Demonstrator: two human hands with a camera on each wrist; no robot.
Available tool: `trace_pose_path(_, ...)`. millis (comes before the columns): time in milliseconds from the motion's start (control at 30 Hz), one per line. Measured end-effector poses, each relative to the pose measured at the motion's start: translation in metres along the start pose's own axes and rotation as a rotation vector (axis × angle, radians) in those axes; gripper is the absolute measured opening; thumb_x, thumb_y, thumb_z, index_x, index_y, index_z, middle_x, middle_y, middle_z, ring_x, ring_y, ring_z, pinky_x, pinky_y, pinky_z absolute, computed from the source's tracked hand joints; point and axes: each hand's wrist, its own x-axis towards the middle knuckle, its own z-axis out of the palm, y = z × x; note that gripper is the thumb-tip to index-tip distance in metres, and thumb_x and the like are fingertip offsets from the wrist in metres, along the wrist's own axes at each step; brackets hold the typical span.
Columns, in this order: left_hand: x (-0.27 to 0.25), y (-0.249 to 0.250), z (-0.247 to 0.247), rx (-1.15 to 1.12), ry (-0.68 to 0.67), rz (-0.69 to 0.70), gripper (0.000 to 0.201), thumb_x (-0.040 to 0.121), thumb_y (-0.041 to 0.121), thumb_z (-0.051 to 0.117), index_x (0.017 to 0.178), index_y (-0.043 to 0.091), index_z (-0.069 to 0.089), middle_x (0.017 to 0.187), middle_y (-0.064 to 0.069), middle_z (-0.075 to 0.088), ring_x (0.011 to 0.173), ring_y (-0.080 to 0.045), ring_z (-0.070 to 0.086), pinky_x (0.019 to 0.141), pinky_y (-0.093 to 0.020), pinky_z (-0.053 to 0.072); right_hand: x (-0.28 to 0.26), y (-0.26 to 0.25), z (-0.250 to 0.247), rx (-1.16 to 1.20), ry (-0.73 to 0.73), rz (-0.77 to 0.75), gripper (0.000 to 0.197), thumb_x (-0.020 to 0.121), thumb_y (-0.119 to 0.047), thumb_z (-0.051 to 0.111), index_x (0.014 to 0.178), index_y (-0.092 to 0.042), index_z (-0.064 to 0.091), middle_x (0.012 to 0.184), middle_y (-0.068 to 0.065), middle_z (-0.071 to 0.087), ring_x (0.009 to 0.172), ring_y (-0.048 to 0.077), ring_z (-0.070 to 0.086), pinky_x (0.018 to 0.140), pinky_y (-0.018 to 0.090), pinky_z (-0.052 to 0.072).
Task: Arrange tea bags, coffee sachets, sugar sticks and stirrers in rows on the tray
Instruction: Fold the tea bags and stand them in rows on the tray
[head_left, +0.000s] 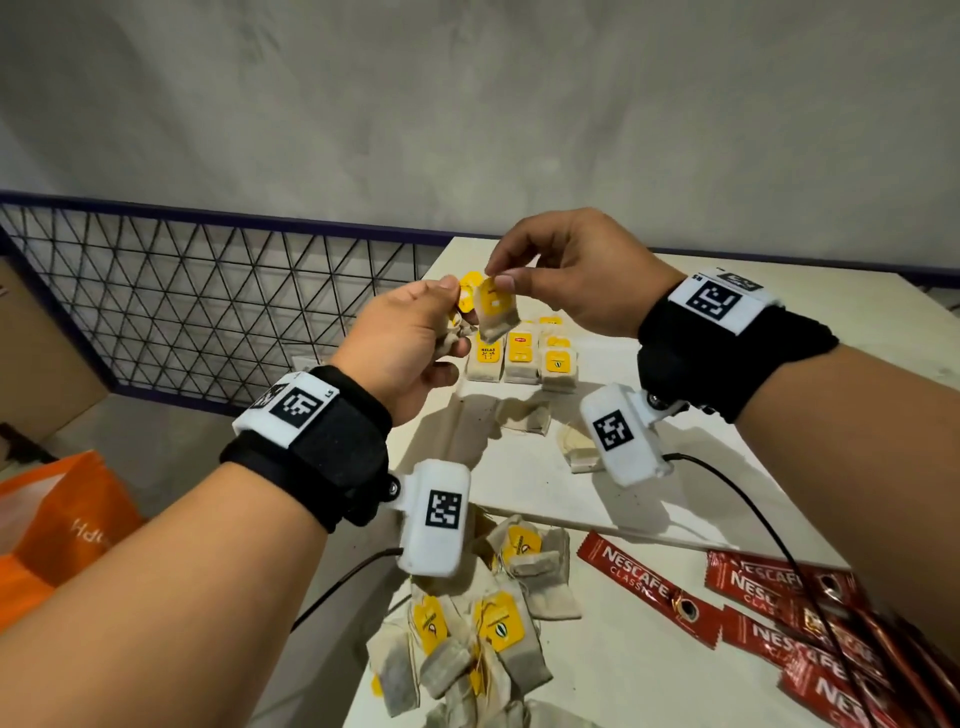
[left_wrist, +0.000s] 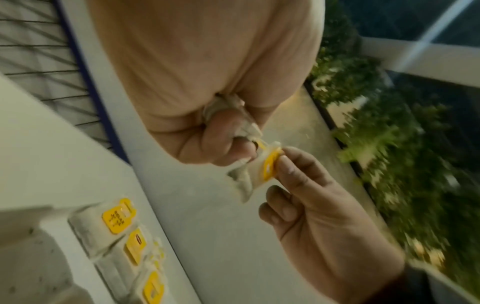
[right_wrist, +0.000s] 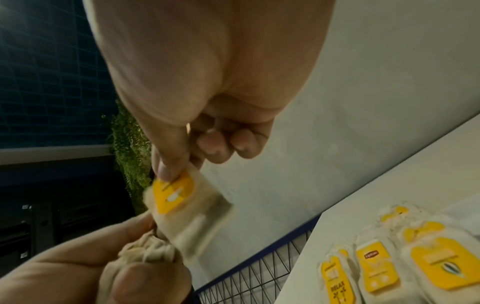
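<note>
Right hand (head_left: 566, 270) pinches one beige paper tea bag with a yellow tag (head_left: 494, 310) by its top edge, thumb and forefinger on the tag, held in the air above the white tray (head_left: 675, 499). Left hand (head_left: 405, 343) is closed around a bunch of more tea bags (head_left: 451, 338), just beside it; the strings look tangled between the two, so I read this as separating one bag out.

Handling: bag is light, limp, thin paper, likely tears if yanked. Best taken at the tag or top seam, with a slow pull.

Row of placed tea bags (head_left: 522, 356) lies on the tray under the hands; tags read "RELAX" and "Lipton". Loose pile of tea bags (head_left: 483, 618) sits on the white surface (head_left: 623, 675) near the tray's front edge. Red coffee sachets (head_left: 779, 618) printed "NESCAFE CLASSIC" lie to the right of the pile. Sugar sticks and stirrers not seen.
</note>
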Motion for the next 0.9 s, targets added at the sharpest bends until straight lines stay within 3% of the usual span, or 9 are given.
trace_pose_path(67,0.000,0.001,0.001,0.056,0.018,0.062,0.024,0.102,0.028,0.047,0.083,0.016,0.056,0.071,-0.002,0.056,0.052,-0.013,0.046,0.043,-0.019,0.029,0.002,0.004,0.000,0.026,-0.034,0.014,0.011,0.087,-0.016,0.069,0.095,-0.024,0.067,0.082,-0.014,0.067,0.072,-0.004,0.058,0.069,0.017,0.048)
trace_pose_path(133,-0.001,0.003,0.002,0.091,0.059,0.115,0.024,0.102,0.027,0.046,0.083,0.015,0.056,0.071,-0.003,0.057,0.052,-0.013,0.046,0.044,-0.020,0.030,0.004,0.007,0.001,0.018,-0.067,0.059,0.017,0.088,-0.019,0.068,0.102,-0.028,0.064,0.086,-0.008,0.068,0.079,0.006,0.059,0.077,0.026,0.049)
trace_pose_path(300,-0.001,0.006,0.004,0.198,0.108,0.205,0.026,0.103,0.024,0.045,0.080,0.016,0.055,0.072,-0.005,0.055,0.052,-0.012,0.047,0.043,-0.022,0.032,0.004,0.007,0.005,-0.089,-0.143,0.115,0.011,0.093,-0.025,0.061,0.104,-0.028,0.062,0.077,-0.014,0.060,0.061,-0.008,0.051,0.065,0.016,0.041)
trace_pose_path(467,0.002,0.011,0.006,0.255,0.157,0.194,0.026,0.101,0.022,0.046,0.079,0.013,0.056,0.067,-0.005,0.058,0.050,-0.014,0.048,0.043,-0.020,0.031,0.002,0.005,0.005,-0.152,-0.199,0.128,0.012,0.097,-0.026,0.054,0.093,-0.021,0.064,0.074,-0.013,0.057,0.060,0.001,0.047,0.060,0.016,0.040)
trace_pose_path(600,0.003,0.011,0.002,0.241,0.165,0.124,0.023,0.096,0.013,0.048,0.074,0.010,0.055,0.065,-0.009,0.055,0.049,-0.017,0.046,0.044,-0.021,0.029,0.002,0.004,0.003,-0.157,-0.226,0.141,0.014,0.096,-0.020,0.052,0.087,-0.019,0.062,0.068,-0.013,0.056,0.052,-0.005,0.048,0.054,0.011,0.038)
trace_pose_path(767,0.001,0.007,-0.003,0.217,0.023,0.027,0.013,0.098,0.016,0.049,0.097,0.005,0.055,0.071,-0.008,0.058,0.051,-0.016,0.046,0.045,-0.020,0.028,0.002,0.006,0.002,-0.134,-0.217,0.138,0.013,0.096,-0.017,0.051,0.087,-0.020,0.060,0.074,-0.011,0.060,0.059,-0.001,0.049,0.060,0.015,0.040)
trace_pose_path(900,-0.001,0.004,-0.007,0.155,0.001,-0.007,0.026,0.098,0.038,0.051,0.100,0.013,0.052,0.077,-0.006,0.065,0.054,-0.015,0.047,0.047,-0.022,0.031,0.003,0.007,0.000,-0.130,-0.177,0.172,0.014,0.094,-0.018,0.052,0.087,-0.024,0.063,0.084,-0.002,0.066,0.066,0.008,0.053,0.065,0.025,0.044)
